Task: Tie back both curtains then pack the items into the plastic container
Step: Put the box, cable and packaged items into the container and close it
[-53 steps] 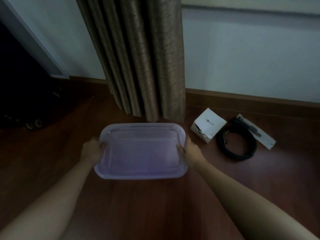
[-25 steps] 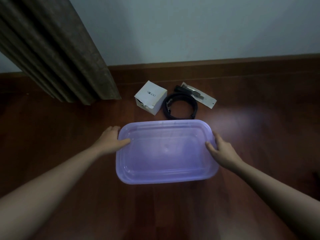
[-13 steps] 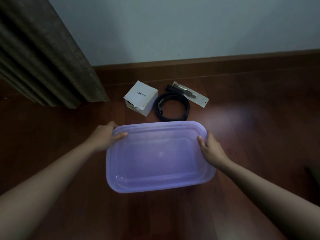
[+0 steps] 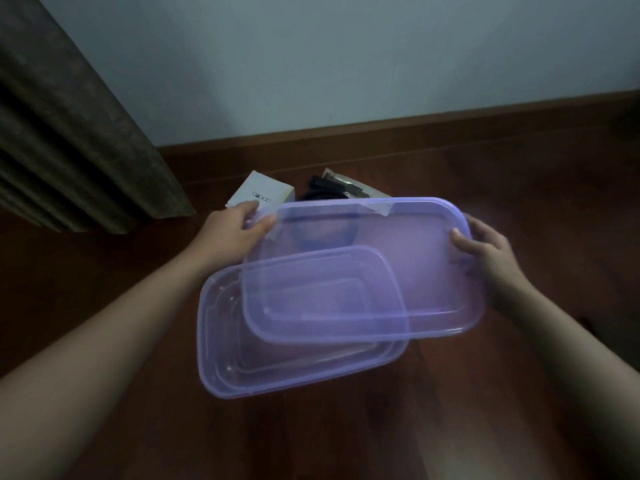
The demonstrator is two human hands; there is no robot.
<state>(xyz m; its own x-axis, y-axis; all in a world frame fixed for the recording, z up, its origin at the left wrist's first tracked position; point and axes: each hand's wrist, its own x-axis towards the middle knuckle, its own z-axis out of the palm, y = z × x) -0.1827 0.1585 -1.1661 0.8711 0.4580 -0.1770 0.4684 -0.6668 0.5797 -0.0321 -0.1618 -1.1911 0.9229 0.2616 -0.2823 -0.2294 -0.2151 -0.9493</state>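
My left hand and my right hand grip the two short ends of a translucent purple lid, lifted and shifted to the right above its container. The open purple plastic container sits on the wooden floor below, partly covered by the lid. Behind the lid lie a small white box, a coiled black cable and a flat packet, all partly hidden. A brown curtain hangs at the left.
Dark wooden floor spreads around the container. A pale wall with a wooden skirting board runs across the back.
The closed container was slid along the floor to the right of the curtain, near the items. Both hands have now lifted the lid off and moved it up and right.
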